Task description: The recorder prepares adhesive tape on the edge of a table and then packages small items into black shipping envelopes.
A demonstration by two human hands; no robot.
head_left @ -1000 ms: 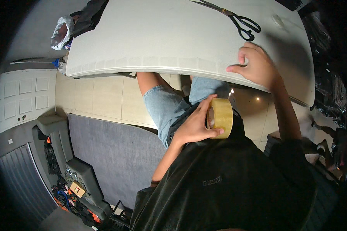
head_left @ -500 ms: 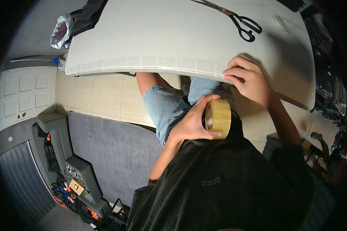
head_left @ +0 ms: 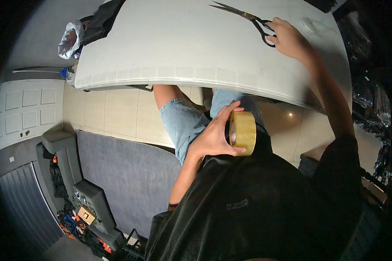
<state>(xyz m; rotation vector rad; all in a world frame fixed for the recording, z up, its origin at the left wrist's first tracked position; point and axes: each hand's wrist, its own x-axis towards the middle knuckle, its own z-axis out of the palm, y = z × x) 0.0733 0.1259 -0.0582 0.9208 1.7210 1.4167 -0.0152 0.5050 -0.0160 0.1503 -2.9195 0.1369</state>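
Left hand (head_left: 212, 137) clasps a tape roll (head_left: 245, 133); right hand (head_left: 288, 40) (curled) pinches black-handled scissors (head_left: 249, 16).

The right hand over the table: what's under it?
The black handles of the scissors. Under the right hand, parts of both loops show; fingers and thumb hide the rest. The white table covered by the hand can't be seen.

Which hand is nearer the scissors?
Right. The right hand is at the handle end of the scissors; the left hand is farther away, off the table, holding the tape.
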